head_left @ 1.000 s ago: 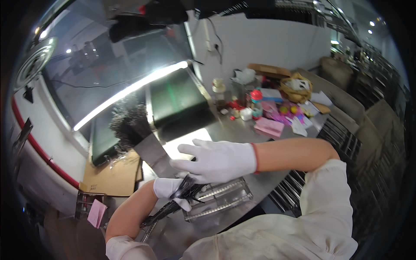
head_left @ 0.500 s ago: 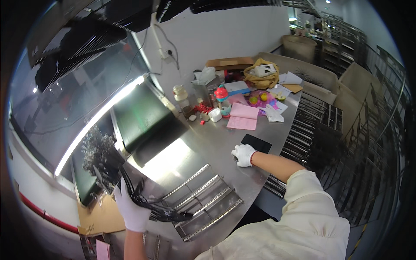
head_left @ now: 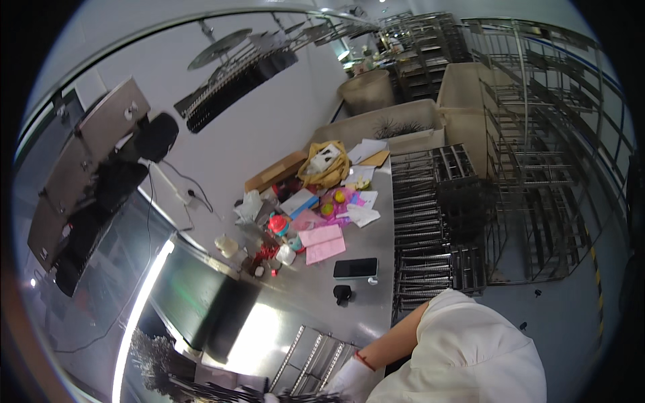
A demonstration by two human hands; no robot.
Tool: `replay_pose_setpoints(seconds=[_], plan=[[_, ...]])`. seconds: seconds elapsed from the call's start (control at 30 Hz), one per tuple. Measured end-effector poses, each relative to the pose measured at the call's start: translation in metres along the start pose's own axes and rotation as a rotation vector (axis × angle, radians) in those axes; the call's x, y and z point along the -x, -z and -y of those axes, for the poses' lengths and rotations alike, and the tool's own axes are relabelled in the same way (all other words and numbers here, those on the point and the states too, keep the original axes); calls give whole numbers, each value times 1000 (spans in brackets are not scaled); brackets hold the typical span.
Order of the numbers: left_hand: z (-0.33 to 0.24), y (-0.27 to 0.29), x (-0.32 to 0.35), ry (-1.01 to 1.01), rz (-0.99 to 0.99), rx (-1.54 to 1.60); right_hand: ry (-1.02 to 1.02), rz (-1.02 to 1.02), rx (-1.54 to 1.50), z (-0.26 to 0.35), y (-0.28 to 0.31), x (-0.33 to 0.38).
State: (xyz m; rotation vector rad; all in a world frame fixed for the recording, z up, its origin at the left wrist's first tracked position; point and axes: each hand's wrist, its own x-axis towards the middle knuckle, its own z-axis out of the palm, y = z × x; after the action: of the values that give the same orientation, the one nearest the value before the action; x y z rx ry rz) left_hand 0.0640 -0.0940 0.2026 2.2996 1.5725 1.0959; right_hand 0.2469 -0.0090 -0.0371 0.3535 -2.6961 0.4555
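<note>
Black bristle bundle [head_left: 222, 391] just beside right hand [head_left: 351, 380]

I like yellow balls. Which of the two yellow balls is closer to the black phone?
The yellow ball lying left on the pink sheet; its twin sits farther from the flat black phone.

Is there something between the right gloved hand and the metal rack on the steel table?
Nothing visible. The right gloved hand lies at the edge of the metal rack, with bare steel table beside it. The black bundle lies further left.
</note>
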Motion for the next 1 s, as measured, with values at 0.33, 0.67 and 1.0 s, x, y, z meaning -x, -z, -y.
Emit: replay_pose_setpoints(seconds=[0.33,0.67,1.0], plan=[[-8,2,14,-197,422,-471,-280,-599,25,39,-44,-35],[-34,-8,20,-336,97,-609,-184,-180,-83,-2,-35,-32],[-1,0,12,151,-195,-203,-500,-461,-1565,33,-9,-49]])
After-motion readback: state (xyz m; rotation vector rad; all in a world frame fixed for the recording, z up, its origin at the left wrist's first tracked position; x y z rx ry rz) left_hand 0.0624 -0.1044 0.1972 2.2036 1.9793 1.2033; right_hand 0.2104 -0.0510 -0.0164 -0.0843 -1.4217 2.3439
